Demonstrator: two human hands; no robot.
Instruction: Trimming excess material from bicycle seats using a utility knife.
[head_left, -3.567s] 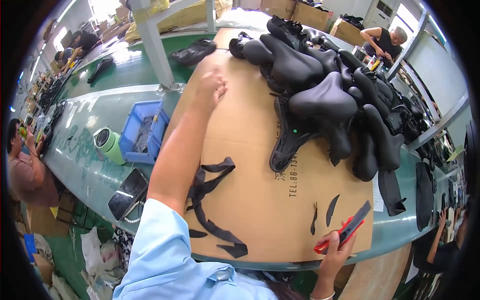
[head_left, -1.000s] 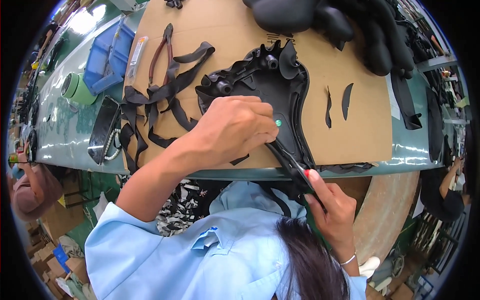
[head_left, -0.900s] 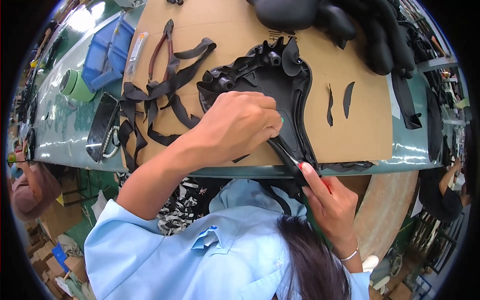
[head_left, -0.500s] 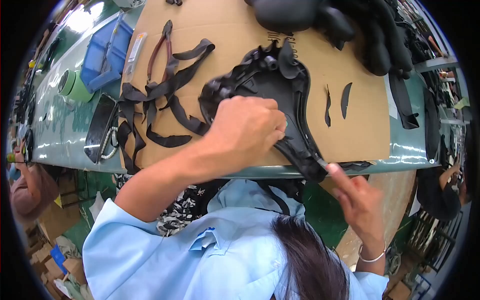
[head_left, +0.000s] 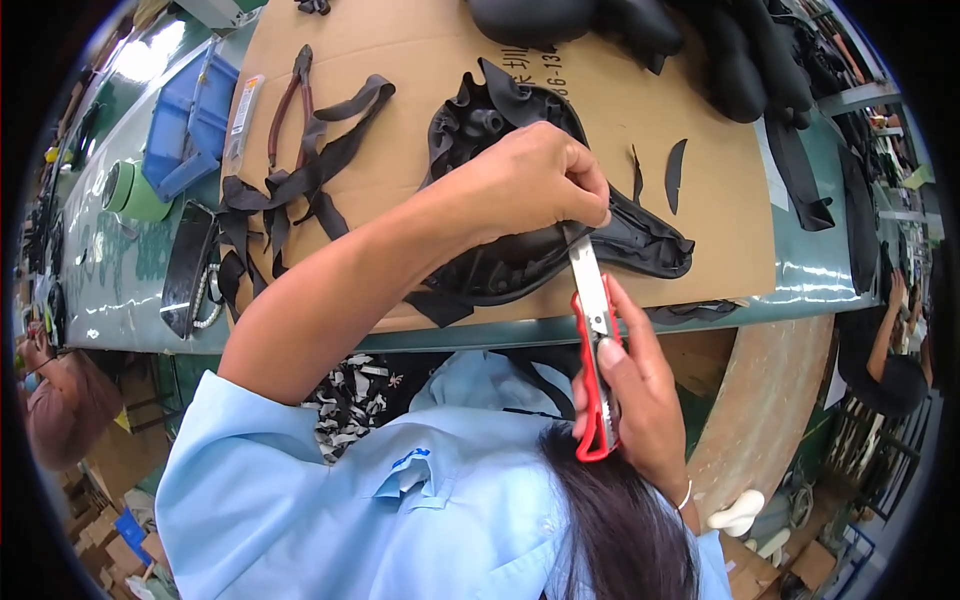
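Observation:
An upside-down black bicycle saddle lies on the cardboard sheet, its narrow nose pointing right. My left hand reaches over it, fingers pinched at the edge of its black cover; a thin bit of black material shows below the fingertips. My right hand grips a red-handled utility knife. The blade is out and angled up, its tip close under my left fingers at the saddle's near edge. Loose cover edges stand up along the saddle's far left side.
Left of the saddle lie black fabric strips and red-handled pliers. Beyond them are a blue bin and a green round container. Thin black scraps lie to the right. Several black saddles are heaped at the far right.
The saddle has turned so its nose points right instead of toward me. My right hand with the knife has moved left, the blade now beside my left hand, which has shifted slightly up and right.

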